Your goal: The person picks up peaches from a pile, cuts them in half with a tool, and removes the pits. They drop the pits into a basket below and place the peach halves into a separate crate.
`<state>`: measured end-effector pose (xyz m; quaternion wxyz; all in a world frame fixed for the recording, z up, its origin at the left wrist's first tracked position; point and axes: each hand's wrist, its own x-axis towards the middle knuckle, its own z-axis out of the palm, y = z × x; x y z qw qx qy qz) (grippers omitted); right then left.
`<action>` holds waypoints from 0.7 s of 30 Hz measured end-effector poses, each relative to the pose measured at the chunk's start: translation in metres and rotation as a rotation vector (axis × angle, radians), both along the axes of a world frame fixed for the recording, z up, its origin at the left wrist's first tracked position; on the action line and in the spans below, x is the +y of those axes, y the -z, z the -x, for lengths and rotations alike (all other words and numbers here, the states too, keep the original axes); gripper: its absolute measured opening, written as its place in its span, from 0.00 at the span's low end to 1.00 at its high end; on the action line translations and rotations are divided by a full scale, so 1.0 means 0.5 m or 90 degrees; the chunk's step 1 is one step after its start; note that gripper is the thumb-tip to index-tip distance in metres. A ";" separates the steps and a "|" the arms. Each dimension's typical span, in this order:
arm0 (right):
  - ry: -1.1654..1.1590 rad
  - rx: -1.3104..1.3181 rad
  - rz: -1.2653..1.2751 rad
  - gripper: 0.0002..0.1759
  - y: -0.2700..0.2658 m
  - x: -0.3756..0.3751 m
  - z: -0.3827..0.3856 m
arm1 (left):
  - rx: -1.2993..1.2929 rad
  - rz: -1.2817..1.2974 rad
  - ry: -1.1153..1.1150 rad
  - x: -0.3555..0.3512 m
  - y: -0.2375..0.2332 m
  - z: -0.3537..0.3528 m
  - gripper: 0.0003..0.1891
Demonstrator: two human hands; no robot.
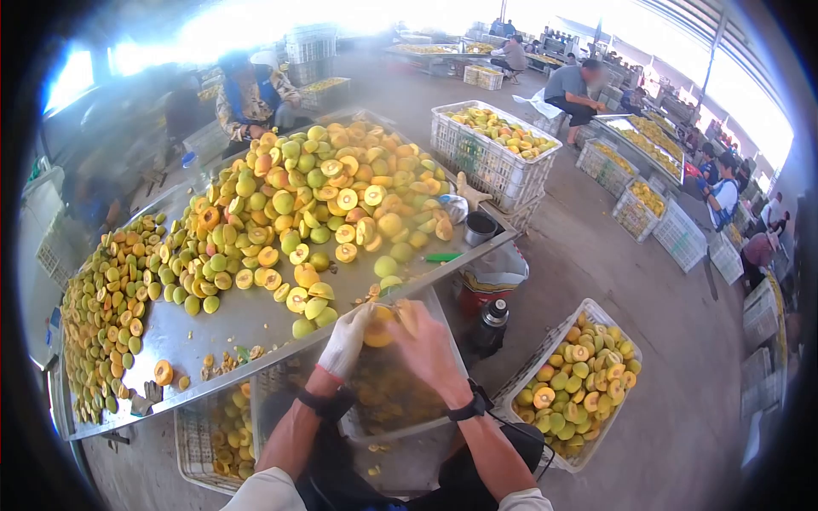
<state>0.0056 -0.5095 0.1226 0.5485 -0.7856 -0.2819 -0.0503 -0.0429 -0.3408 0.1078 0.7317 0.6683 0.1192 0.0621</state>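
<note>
My left hand (pixel 346 342), in a white glove, is closed around an orange-yellow peach half (pixel 379 329) just beyond the near edge of the metal table. My bare right hand (pixel 423 342) is right beside that fruit, its fingers curled and slightly blurred. What the right fingers grip is hidden. Below both hands stands a crate (pixel 443 415) with peach pieces in it. A large heap of halved yellow-green peaches (pixel 294 183), many showing their pits, covers much of the metal table (pixel 192 328) ahead.
Right of my legs is a white crate of peach halves (pixel 575 387); another crate (pixel 196 451) sits under the table at left. A black thermos (pixel 492 324), a dark cup (pixel 481 228) and a green-handled tool (pixel 443 257) are nearby. A co-worker (pixel 251 98) sits across the table.
</note>
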 end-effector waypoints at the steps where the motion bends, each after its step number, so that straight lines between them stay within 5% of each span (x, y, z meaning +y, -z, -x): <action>1: 0.010 -0.011 -0.007 0.16 0.005 0.005 0.001 | -0.011 0.004 -0.019 0.004 0.008 -0.001 0.26; 2: 0.018 0.023 0.014 0.15 0.007 0.005 0.006 | -0.023 0.008 -0.038 0.006 0.013 -0.003 0.25; 5: 0.025 0.031 0.018 0.15 -0.010 0.006 0.028 | -0.061 0.419 -0.101 0.014 0.017 -0.013 0.26; 21: -0.050 0.070 0.168 0.17 -0.002 0.017 0.049 | -0.114 0.394 -0.067 -0.002 -0.032 -0.007 0.26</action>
